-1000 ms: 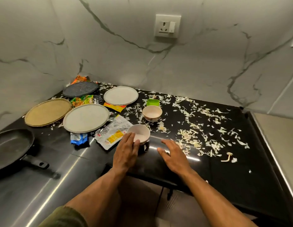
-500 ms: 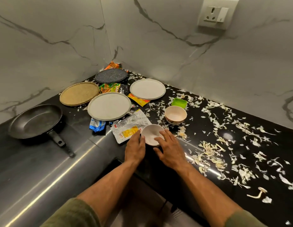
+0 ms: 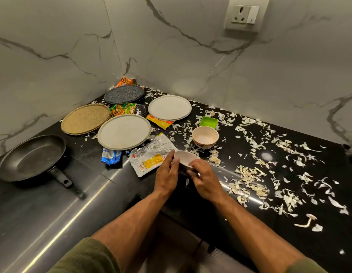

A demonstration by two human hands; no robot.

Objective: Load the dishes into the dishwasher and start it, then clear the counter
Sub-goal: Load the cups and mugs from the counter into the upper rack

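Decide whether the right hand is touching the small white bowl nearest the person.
Touching: the head view shows the right hand with fingers curled over the small white bowl's near rim.

right hand (image 3: pixel 205 179) now gripping small bowl (image 3: pixel 186 157), bowl tilted

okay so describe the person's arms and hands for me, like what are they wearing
Both forearms are bare. Olive-green sleeves end near the elbows, the left sleeve showing more than the right sleeve. The right hand wears what looks like a thin ring on one finger. The left hand shows no jewellery; no gloves or watch.
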